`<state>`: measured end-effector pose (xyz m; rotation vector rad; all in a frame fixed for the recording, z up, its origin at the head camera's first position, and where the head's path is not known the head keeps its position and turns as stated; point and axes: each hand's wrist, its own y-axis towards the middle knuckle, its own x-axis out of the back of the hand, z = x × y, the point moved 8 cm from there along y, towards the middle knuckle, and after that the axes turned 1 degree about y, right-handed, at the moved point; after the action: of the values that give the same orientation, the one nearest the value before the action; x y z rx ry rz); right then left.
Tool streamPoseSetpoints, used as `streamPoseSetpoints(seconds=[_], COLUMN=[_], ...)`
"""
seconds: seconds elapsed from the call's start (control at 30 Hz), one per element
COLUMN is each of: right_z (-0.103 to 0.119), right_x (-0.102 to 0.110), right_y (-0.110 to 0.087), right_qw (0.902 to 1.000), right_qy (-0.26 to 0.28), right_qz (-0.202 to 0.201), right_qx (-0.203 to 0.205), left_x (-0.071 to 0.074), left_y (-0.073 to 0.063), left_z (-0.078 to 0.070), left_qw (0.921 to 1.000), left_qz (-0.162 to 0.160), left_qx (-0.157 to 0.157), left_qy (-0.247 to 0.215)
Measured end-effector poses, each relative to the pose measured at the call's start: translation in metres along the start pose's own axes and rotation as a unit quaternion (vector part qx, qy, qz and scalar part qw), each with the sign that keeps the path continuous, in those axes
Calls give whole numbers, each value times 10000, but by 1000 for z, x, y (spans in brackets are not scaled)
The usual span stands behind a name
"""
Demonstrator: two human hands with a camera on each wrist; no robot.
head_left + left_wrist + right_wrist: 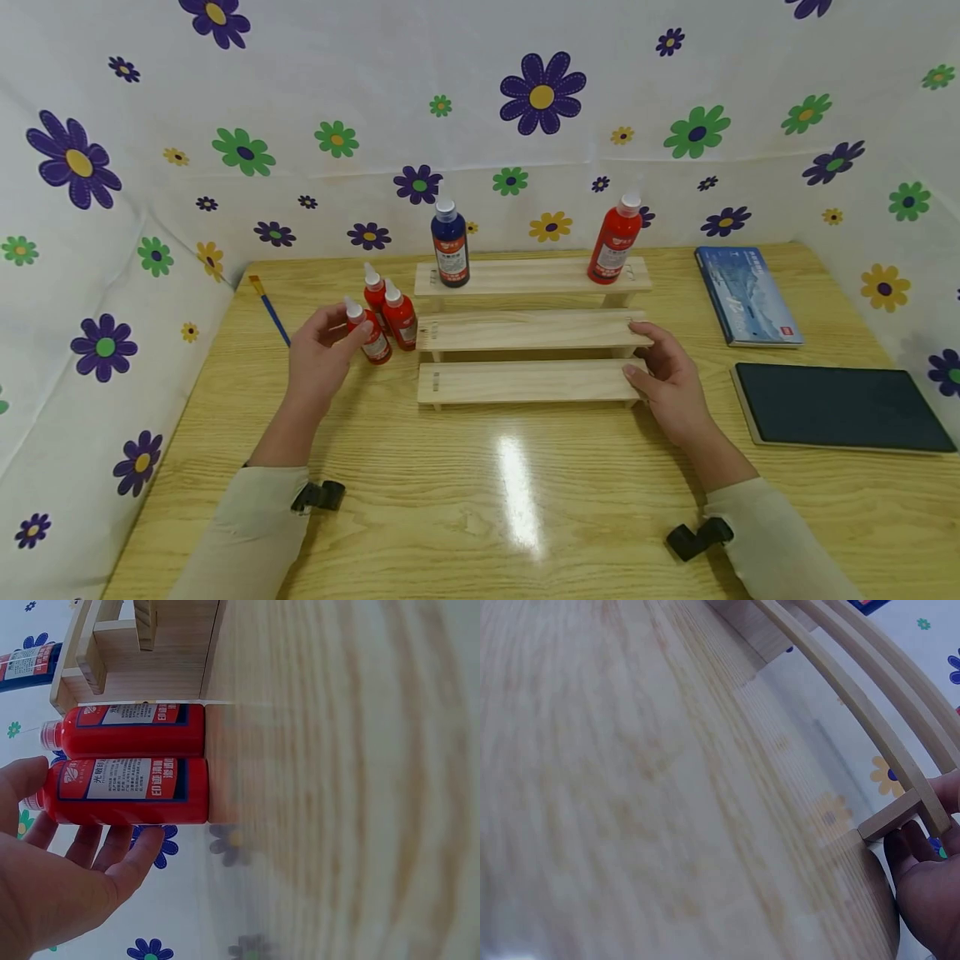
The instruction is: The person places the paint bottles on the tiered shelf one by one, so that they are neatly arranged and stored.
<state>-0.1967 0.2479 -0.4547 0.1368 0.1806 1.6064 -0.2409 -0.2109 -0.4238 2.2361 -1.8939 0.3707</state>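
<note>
My left hand (318,358) holds the nearest small red bottle (375,346) around its upper part, thumb on the near side. This bottle stands upright on the table in the left wrist view. Close behind it are a second red bottle (402,320) and a third red bottle (374,291), all with pale nozzle caps. Just right of them stands a three-step wooden rack (525,382). My right hand (670,387) grips the rack's right end; its thumb is by the lowest step. A dark blue bottle (451,250) and a larger red bottle (616,240) stand on the top step.
Left of the bottles lies a blue-handled paintbrush (269,308). A blue-and-white box (750,296) and a dark flat tablet-like slab (840,406) lie on the right of the wooden table (450,500). Flower-printed white cloth (360,92) hangs behind and at both sides.
</note>
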Motion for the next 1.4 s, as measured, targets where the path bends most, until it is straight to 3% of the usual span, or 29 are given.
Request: streamPoseSetpoints(seconds=[0.77,1.17,1.4], right_z=[0,0,0], right_x=[0,0,-1], right_y=[0,0,-1], right_qw=[10000,10000,9999], right_qy=[-10,-4,-61], right_qz=[63,67,80], right_qx=[-21,-4,-23], left_x=[-1,12,19], left_y=[1,-5,-10], left_z=[6,10,4], left_qw=[9965,9941,9934], left_qz=[-16,-113,-29], left_qx=[14,214,63], left_qy=[-833,-1060,-1148])
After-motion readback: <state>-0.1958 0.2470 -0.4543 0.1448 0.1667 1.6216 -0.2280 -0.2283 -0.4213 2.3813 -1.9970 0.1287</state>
